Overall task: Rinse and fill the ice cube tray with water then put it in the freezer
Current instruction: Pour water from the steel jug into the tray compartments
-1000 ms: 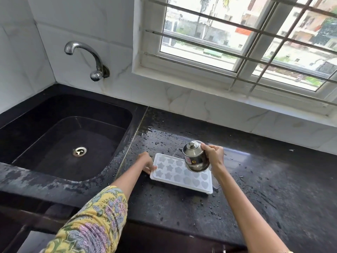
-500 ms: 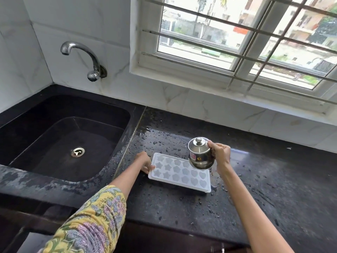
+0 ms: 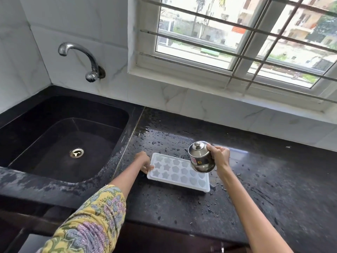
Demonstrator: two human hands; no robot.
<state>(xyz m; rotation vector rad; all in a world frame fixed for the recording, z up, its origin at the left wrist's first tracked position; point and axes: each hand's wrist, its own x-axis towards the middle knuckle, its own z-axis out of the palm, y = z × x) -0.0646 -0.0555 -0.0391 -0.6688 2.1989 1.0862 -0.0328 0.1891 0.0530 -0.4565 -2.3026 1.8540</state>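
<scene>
A white ice cube tray (image 3: 177, 173) with star and heart moulds lies flat on the wet black counter (image 3: 264, 189), right of the sink. My left hand (image 3: 145, 161) grips the tray's left end, thumb on the rim. My right hand (image 3: 219, 157) holds a small lidded steel pot (image 3: 199, 157) by its side, raised over the tray's far right part and tilted slightly left. No stream of water shows from the pot.
A black sink (image 3: 60, 141) with a steel drain lies to the left, under a wall tap (image 3: 80, 57) that is not running. A white tiled wall and barred window (image 3: 237, 39) stand behind. Water drops cover the counter around the tray.
The steel pot has tipped back from a steep pour toward upright and lifted a little at the tray's right end. My left hand stays on the tray's left edge.
</scene>
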